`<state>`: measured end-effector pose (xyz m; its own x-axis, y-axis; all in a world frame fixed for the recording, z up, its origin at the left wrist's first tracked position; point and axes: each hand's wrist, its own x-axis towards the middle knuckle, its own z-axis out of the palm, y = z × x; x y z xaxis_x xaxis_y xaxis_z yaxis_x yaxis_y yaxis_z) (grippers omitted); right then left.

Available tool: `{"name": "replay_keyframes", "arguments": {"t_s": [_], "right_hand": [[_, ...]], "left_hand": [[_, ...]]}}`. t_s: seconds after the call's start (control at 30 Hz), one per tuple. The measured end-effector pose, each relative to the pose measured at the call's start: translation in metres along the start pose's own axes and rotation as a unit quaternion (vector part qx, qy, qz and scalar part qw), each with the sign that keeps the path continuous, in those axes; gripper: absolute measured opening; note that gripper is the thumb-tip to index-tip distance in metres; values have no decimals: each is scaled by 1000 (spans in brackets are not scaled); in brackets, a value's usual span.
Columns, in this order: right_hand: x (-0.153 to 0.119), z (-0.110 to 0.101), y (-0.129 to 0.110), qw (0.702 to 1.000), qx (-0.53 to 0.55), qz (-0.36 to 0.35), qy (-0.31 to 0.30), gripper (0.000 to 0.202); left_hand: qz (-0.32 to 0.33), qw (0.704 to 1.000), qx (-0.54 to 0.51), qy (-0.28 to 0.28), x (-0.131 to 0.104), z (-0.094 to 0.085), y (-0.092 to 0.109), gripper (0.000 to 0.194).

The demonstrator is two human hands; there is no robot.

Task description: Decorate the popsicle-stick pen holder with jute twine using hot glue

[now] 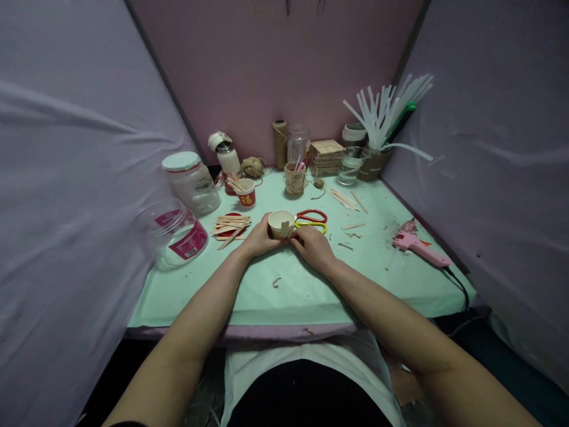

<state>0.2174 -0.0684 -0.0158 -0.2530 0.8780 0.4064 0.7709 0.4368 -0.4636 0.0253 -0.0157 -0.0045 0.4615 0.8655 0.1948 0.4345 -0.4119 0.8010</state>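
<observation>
A small pale cup (281, 223) is held over the middle of the table, its opening tilted toward me. My left hand (259, 236) is wrapped round its left side and base. At its lower right, my right hand (310, 244) has its fingers pressed together at the cup's edge; anything small between them is hidden. Scissors with one red and one yellow handle (316, 228) lie just beyond my right hand. Left of the cup, flat wooden sticks (232, 228) rest in a pile on a red round piece.
On the green table (249, 302), a pink glue gun (420, 247) lies at right. Clear jars (191, 184) stand at left. Along the back are a red cup (246, 194), twine ball (253, 167), twine-wrapped cup (294, 180), water cup (349, 169) and white strips (377, 118).
</observation>
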Motion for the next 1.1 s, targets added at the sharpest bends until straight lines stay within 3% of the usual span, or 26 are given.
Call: {"name": "replay_keyframes", "arguments": {"t_s": [0.3, 0.47, 0.57, 0.7, 0.87, 1.1], "right_hand": [[0, -1, -2, 1000, 22, 7, 12, 10], [0, -2, -4, 993, 99, 25, 54, 12], [2, -2, -5, 974, 206, 69, 71, 17], [5, -2, -4, 927, 353, 123, 40, 24], [7, -3, -5, 896, 417, 152, 20, 29], [9, -7, 0, 908, 374, 186, 40, 31]], "left_hand": [[1, 1000, -3, 2, 0, 0, -1, 79], [0, 999, -46, 20, 0, 3, 1, 77], [-27, 993, -114, 10, -1, 3, 8, 77], [-92, 978, -189, -21, -2, 2, 20, 74], [-122, 958, -258, -30, -1, 0, 20, 71], [-88, 986, -138, 12, -3, 2, 16, 69]]}}
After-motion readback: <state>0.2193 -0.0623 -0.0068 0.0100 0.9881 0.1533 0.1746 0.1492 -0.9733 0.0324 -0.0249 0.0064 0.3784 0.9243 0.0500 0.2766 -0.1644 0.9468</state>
